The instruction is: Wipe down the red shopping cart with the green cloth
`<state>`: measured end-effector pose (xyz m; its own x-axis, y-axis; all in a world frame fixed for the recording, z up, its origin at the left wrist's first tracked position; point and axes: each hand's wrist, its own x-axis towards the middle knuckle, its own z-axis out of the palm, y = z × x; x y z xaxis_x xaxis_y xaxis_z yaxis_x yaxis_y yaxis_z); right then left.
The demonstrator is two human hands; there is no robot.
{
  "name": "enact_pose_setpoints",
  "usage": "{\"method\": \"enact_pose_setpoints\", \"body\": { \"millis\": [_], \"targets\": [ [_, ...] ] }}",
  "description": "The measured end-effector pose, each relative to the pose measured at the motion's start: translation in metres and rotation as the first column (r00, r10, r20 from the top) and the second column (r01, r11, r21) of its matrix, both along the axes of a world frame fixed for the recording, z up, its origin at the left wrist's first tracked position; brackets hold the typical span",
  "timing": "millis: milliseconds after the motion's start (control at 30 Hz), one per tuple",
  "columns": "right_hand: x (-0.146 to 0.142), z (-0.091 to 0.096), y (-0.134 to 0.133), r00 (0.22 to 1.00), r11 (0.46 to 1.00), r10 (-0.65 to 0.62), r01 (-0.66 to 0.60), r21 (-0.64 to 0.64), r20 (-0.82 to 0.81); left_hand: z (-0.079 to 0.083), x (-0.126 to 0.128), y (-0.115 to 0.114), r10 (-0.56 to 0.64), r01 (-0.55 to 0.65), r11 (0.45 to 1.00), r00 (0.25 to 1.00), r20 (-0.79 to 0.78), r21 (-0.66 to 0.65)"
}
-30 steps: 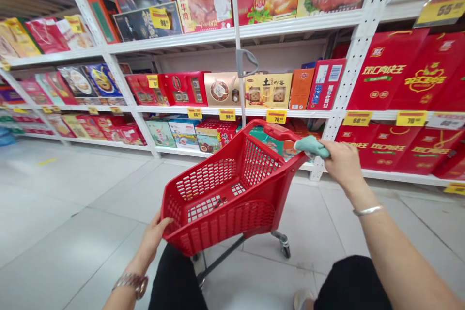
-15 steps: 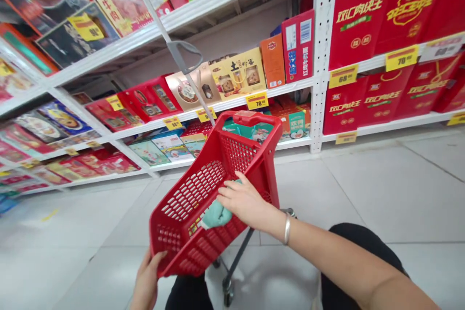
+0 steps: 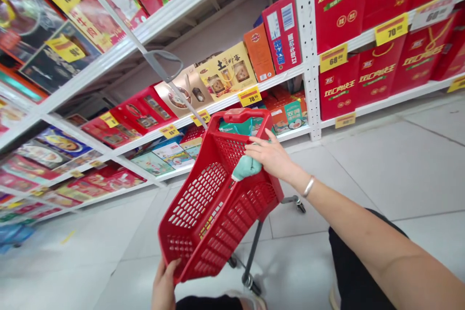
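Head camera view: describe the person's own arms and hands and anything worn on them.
The right arm is bare, with a thin silver bangle at the wrist. The right hand and left hand are ungloved; the left wrist is out of view.

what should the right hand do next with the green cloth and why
Probably wipe along the inner wall: the right hand holds the mint-green cloth inside the red plastic mesh basket, whose tilted near rim the left hand grips.

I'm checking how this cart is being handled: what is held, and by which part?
The left hand grips the near rim of the red plastic shopping cart basket; the right hand holds a mint-green cloth at the basket's side rim.
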<state>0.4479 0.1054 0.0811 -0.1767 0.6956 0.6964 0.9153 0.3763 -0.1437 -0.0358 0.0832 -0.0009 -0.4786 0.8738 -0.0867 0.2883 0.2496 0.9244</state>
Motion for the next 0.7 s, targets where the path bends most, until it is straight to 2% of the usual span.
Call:
{"method": "enact_pose_setpoints", "body": {
  "millis": [100,200,267,300,367,500,600,700],
  "targets": [
    [0.028,0.001,0.006,0.984,0.984,-0.169,0.172,0.048,-0.06,-0.003,0.0,0.002,0.039,-0.037,0.999,0.996,0.079,-0.02],
    [0.05,0.004,0.006,0.906,0.912,-0.378,0.4,0.091,-0.189,0.001,0.004,0.002,0.06,-0.058,0.998,0.992,0.114,-0.023],
    [0.057,0.007,0.002,0.845,0.863,-0.452,0.495,0.101,-0.286,0.004,0.007,0.001,0.073,-0.07,0.997,0.989,0.13,-0.033],
    [0.056,0.01,0.0,0.833,0.857,-0.45,0.504,0.106,-0.323,0.005,0.009,0.0,0.078,-0.074,0.997,0.988,0.133,-0.034],
    [0.046,0.014,-0.004,0.856,0.888,-0.374,0.442,0.129,-0.358,0.006,0.013,-0.001,0.092,-0.09,0.996,0.987,0.132,-0.021],
    [-0.012,0.017,-0.014,0.96,0.976,-0.075,0.126,0.175,-0.271,0.007,0.022,-0.005,0.094,-0.098,0.995,0.987,0.129,0.019],
    [-0.072,0.009,-0.024,0.979,0.98,0.149,-0.127,0.154,-0.139,0.01,0.03,-0.006,0.096,-0.101,0.994,0.987,0.13,0.032],
    [-0.126,-0.004,-0.034,0.949,0.949,0.314,-0.312,0.052,-0.036,0.013,0.036,-0.007,0.091,-0.096,0.995,0.986,0.14,0.035]
  ]
}}
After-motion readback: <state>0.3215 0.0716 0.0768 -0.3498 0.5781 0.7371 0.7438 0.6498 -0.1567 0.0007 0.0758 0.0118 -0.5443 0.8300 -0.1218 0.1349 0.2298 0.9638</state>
